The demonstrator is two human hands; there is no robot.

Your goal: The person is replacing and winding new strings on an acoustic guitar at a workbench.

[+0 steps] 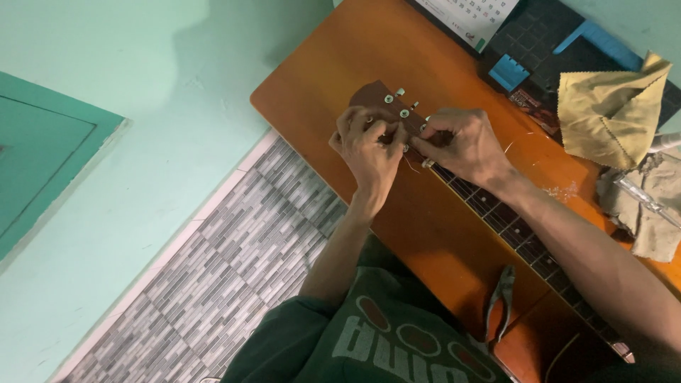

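Table (425,227) carries the guitar flat, neck (511,223) running toward the lower right, headstock (376,96) near the far-left corner. That likely keeps the tuners (404,112) face-up and steady for two-handed work. Left hand (369,145) rests on the headstock, fingers curled and pinching at a tuner. Right hand (464,145) sits just beside it over the nut end, fingertips pinched together, probably on a string; too fine to confirm. Pliers (502,294) lie near the neck, well clear of both hands. Cloth (610,113) sits at the far right.
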